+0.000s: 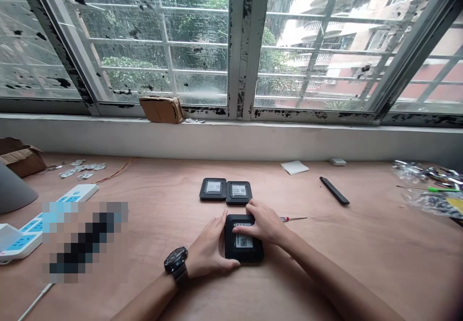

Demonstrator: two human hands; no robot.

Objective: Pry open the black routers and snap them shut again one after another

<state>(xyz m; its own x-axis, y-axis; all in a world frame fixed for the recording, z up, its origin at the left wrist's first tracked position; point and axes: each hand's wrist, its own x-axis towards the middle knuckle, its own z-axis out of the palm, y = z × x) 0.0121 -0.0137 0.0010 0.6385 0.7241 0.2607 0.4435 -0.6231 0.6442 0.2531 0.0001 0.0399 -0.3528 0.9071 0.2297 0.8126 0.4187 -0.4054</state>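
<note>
item: one black square device (243,246) on my plywood bench (173,191), left hand (206,246) cupped against its side, right hand (264,222) curled over its top edge, both gripping; ahead, a like unit (213,189) touches another (238,191).

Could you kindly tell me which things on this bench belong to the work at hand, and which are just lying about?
Part of the work: left hand; right hand; black device between them; second device; third device.

Lying about: screwdriver; black bar; power strip; cardboard box.
</note>
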